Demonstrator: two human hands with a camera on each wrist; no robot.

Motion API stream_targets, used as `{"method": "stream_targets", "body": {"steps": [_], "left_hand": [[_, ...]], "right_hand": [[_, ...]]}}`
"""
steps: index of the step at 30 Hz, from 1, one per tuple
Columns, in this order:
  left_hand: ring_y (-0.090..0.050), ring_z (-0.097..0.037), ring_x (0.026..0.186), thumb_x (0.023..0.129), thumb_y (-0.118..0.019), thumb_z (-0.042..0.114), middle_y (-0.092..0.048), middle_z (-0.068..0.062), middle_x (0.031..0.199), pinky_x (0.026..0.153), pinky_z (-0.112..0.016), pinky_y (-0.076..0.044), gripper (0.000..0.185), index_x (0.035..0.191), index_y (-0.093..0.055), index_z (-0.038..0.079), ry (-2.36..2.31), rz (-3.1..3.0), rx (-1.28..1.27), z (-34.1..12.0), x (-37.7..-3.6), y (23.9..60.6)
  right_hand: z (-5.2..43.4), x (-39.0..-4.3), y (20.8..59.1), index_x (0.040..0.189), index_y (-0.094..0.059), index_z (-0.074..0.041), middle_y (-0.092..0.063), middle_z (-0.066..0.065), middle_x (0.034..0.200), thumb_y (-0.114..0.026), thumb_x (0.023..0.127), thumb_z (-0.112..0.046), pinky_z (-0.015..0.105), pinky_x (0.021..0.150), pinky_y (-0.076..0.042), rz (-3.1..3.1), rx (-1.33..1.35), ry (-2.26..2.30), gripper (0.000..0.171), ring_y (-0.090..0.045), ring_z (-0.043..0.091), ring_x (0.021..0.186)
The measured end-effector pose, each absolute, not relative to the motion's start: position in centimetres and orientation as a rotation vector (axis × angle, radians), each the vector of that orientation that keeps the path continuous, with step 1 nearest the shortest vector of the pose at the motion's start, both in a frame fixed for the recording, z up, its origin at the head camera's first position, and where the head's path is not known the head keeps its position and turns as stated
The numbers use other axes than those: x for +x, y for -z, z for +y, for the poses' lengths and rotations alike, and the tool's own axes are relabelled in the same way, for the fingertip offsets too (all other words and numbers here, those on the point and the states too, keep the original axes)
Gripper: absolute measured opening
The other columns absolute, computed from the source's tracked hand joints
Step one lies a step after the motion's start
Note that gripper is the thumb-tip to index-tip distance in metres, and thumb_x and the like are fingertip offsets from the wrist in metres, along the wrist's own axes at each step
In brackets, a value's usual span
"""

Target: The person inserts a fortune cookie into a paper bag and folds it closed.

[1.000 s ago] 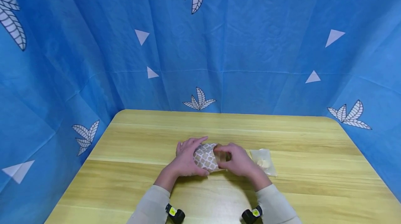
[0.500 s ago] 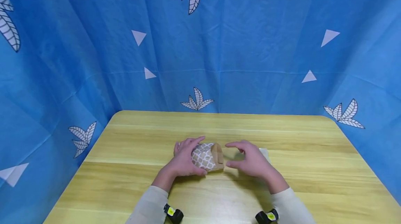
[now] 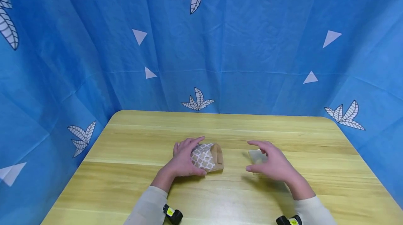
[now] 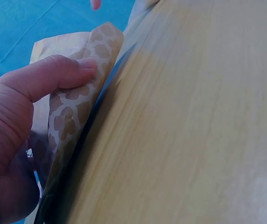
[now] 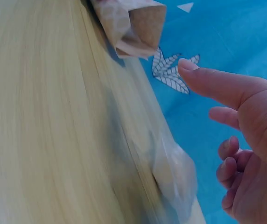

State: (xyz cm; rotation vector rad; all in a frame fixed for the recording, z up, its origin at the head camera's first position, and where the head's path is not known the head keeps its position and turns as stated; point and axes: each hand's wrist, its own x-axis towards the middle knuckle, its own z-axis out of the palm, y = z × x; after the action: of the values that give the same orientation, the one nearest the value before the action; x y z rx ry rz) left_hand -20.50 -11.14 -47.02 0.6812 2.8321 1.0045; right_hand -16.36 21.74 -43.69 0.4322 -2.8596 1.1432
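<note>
paper bag (image 3: 208,157) left, plastic packet (image 3: 255,155) right

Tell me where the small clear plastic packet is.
In the head view the clear packet lies on the wooden table, right of the patterned paper bag, just under the right hand.

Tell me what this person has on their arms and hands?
Both hands, the left hand and the right hand, are bare, with no gloves. Each arm wears a long cream sleeve reaching the wrist. A small black device with a yellow-green sticker sits at each forearm.
</note>
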Motion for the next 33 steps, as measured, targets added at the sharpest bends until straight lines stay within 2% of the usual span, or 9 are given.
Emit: {"method": "stream_targets", "body": {"steps": [8, 16, 18, 21, 23, 25, 33], "left_hand": [[-0.031, -0.020, 0.126, 0.048, -0.087, 0.048, -0.040, 0.006, 0.132, 0.106, -0.058, 0.005, 0.115, 0.146, -0.028, 0.037, -1.003, 2.842, 0.677, -11.3, -20.6, 47.0], [-0.031, -0.020, 0.127, 0.048, -0.087, 0.049, -0.039, 0.006, 0.133, 0.105, -0.059, 0.005, 0.116, 0.147, -0.028, 0.036, -1.001, 2.835, 0.685, -11.2, -20.5, 46.9], [-0.031, -0.021, 0.127, 0.048, -0.087, 0.049, -0.039, 0.005, 0.133, 0.105, -0.060, 0.005, 0.116, 0.147, -0.028, 0.035, -1.002, 2.832, 0.687, -11.1, -20.5, 46.9], [-0.031, -0.021, 0.127, 0.048, -0.087, 0.049, -0.040, 0.005, 0.133, 0.105, -0.059, 0.005, 0.116, 0.147, -0.028, 0.035, -1.002, 2.830, 0.682, -11.2, -20.5, 47.0], [-0.031, -0.020, 0.127, 0.048, -0.087, 0.049, -0.040, 0.006, 0.133, 0.106, -0.059, 0.004, 0.116, 0.147, -0.028, 0.035, -1.000, 2.832, 0.679, -11.2, -20.5, 47.0], [-0.031, -0.019, 0.127, 0.049, -0.087, 0.049, -0.040, 0.006, 0.133, 0.106, -0.059, 0.004, 0.115, 0.147, -0.029, 0.035, -1.001, 2.835, 0.676, -11.2, -20.5, 47.1], [-0.030, -0.021, 0.127, 0.048, -0.086, 0.051, -0.039, 0.006, 0.134, 0.105, -0.059, 0.004, 0.115, 0.147, -0.029, 0.036, -1.001, 2.840, 0.678, -11.2, -20.5, 47.1]], "right_hand": [[23.9, -16.0, 43.9, 0.137, -0.046, -0.028, -0.047, 0.010, 0.130, -0.085, 0.061, -0.045, 0.048, 0.081, -0.044, -2.904, 0.442, -1.158, 0.088, -0.048, 0.033, 0.107], [26.0, -16.1, 45.1, 0.141, -0.041, -0.019, -0.040, 0.015, 0.138, -0.086, 0.061, -0.042, 0.053, 0.092, -0.040, -2.914, 0.524, -1.246, 0.095, -0.045, 0.038, 0.116], [26.5, -16.2, 45.3, 0.142, -0.039, -0.019, -0.041, 0.016, 0.135, -0.086, 0.062, -0.041, 0.050, 0.090, -0.041, -2.927, 0.524, -1.269, 0.095, -0.046, 0.035, 0.114], [27.1, -16.4, 45.6, 0.142, -0.039, -0.021, -0.048, 0.017, 0.110, -0.087, 0.061, -0.040, 0.038, 0.073, -0.040, -2.951, 0.500, -1.302, 0.096, -0.044, 0.027, 0.095], [27.4, -16.6, 45.8, 0.141, -0.039, -0.023, -0.043, 0.016, 0.092, -0.087, 0.060, -0.038, 0.034, 0.065, -0.035, -2.965, 0.484, -1.324, 0.096, -0.040, 0.025, 0.086], [27.6, -16.8, 46.0, 0.141, -0.039, -0.024, -0.037, 0.014, 0.083, -0.088, 0.058, -0.037, 0.033, 0.061, -0.031, -2.978, 0.463, -1.347, 0.097, -0.036, 0.024, 0.080], [28.0, -17.2, 46.4, 0.142, -0.038, -0.024, -0.037, 0.014, 0.083, -0.090, 0.057, -0.035, 0.032, 0.061, -0.032, -3.002, 0.464, -1.403, 0.100, -0.036, 0.024, 0.078]]}}
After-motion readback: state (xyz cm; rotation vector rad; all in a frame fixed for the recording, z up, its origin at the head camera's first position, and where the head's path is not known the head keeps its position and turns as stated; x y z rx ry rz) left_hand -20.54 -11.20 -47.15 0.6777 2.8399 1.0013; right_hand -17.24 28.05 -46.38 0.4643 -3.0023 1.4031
